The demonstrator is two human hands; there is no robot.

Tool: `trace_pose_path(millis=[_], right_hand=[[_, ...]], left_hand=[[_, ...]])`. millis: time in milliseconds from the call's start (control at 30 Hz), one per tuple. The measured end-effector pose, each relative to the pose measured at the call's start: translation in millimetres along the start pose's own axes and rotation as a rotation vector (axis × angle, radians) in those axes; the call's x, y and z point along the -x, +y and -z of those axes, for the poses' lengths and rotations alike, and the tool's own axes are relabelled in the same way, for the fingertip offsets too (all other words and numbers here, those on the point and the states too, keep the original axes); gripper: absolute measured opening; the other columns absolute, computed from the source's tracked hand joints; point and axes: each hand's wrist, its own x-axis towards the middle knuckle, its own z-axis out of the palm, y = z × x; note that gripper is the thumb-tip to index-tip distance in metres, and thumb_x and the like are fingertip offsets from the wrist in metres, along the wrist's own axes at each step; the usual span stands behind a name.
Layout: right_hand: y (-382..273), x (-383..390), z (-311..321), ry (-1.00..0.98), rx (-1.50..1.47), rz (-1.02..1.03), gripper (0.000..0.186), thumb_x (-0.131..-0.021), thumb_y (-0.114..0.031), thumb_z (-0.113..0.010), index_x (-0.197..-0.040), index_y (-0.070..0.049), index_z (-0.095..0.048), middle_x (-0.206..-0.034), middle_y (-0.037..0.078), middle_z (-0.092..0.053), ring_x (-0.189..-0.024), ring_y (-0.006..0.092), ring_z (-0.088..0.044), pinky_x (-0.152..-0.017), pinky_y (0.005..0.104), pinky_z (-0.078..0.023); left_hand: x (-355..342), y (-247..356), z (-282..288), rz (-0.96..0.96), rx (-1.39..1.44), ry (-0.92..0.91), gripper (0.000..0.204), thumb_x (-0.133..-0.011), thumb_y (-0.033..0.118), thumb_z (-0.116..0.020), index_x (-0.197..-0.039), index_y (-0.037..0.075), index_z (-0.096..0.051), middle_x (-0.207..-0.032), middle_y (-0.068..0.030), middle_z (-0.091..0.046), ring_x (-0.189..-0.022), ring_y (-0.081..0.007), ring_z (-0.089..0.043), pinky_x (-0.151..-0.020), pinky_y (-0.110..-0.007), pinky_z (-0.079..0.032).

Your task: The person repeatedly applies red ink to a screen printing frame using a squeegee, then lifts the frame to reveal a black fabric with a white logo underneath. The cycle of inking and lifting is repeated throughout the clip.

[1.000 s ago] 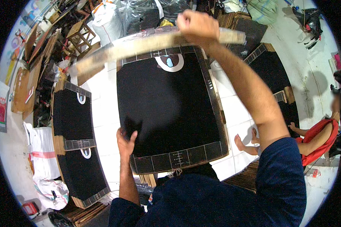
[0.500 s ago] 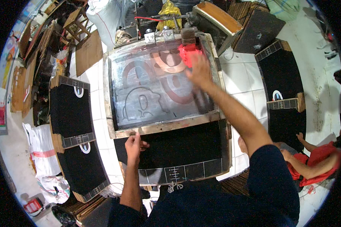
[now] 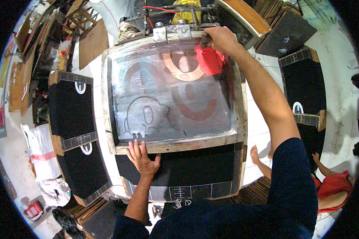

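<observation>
A wooden-framed printing screen (image 3: 175, 148) lies over a black-covered board (image 3: 195, 163) that shows below its near edge. Faint round shapes and an outlined figure show through the mesh. My left hand (image 3: 143, 159) rests with spread fingers on the near wooden rail, left of centre. At the far right corner of the screen, my right hand (image 3: 223, 39) is closed round the dark top of a squeegee (image 3: 206, 40), whose lower part I cannot make out. Bright red ink (image 3: 210, 60) lies on the mesh just nearer than this hand.
Metal clamps (image 3: 160, 34) hold the screen's far edge. Black boards with small printed eye shapes stand along the left (image 3: 72, 111) and the right (image 3: 303, 83). A person in red (image 3: 336, 189) sits at the lower right. Stacked cardboard (image 3: 273, 20) is at the far right.
My right hand has moved from over the red ink to the far corner and closed on the squeegee. The left hand has opened out from a loose curl onto the near rail.
</observation>
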Motion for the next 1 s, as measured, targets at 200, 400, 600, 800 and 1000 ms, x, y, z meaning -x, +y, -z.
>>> trace_pose_path(millis=[200, 400, 600, 800, 1000], right_hand=[[-18.8, 41.5, -18.3, 0.122, -0.081, 0.386, 0.045, -0.067, -0.005, -0.080, -0.110, -0.015, -0.071, -0.105, 0.006, -0.072, -0.108, 0.0305, -0.065, -0.094, 0.0461, -0.051], [12.0, 40.3, -13.0, 0.126, -0.043, 0.178, 0.050, -0.067, -0.004, -0.079, -0.114, -0.018, -0.070, -0.110, 0.006, -0.073, -0.107, 0.0337, -0.067, -0.090, 0.0480, -0.053], [-6.1, 33.1, -31.2, 0.280, 0.002, 0.037, 0.047, -0.067, -0.004, -0.079, -0.111, -0.013, -0.068, -0.104, 0.008, -0.073, -0.102, 0.0344, -0.068, -0.085, 0.0500, -0.054], [-5.4, 77.3, -17.0, 0.084, -0.030, 0.097, 0.042, -0.069, -0.008, -0.081, -0.108, -0.018, -0.069, -0.094, 0.010, -0.072, -0.097, 0.0334, -0.068, -0.083, 0.0482, -0.050], [1.8, 15.3, -36.9, 0.347, 0.057, -0.054, 0.039, -0.075, -0.010, -0.074, -0.112, -0.019, -0.072, -0.095, 0.015, -0.072, -0.092, 0.0354, -0.070, -0.082, 0.0514, -0.055]], left_hand=[[1.2, -1.6, -1.9, -0.009, -0.012, -0.010, 0.086, -0.076, 0.042, -0.079, -0.147, 0.006, -0.046, -0.161, -0.0197, -0.036, -0.154, -0.0438, -0.023, -0.124, -0.065, -0.012], [1.0, -3.7, -3.2, -0.016, 0.007, -0.010, 0.091, -0.073, 0.039, -0.081, -0.150, 0.008, -0.043, -0.161, -0.0185, -0.034, -0.154, -0.0432, -0.023, -0.124, -0.065, -0.013], [2.3, -4.8, -3.9, -0.018, 0.012, 0.004, 0.090, -0.075, 0.041, -0.080, -0.150, 0.010, -0.043, -0.161, -0.0180, -0.034, -0.153, -0.0429, -0.023, -0.124, -0.064, -0.013], [3.1, -4.9, -5.1, -0.007, 0.003, -0.009, 0.090, -0.075, 0.042, -0.080, -0.151, 0.011, -0.042, -0.161, -0.0172, -0.034, -0.154, -0.0424, -0.023, -0.124, -0.065, -0.013], [6.0, -7.7, -6.3, 0.000, -0.002, -0.032, 0.091, -0.075, 0.043, -0.081, -0.151, 0.011, -0.042, -0.161, -0.0170, -0.035, -0.154, -0.0421, -0.024, -0.123, -0.066, -0.013]])
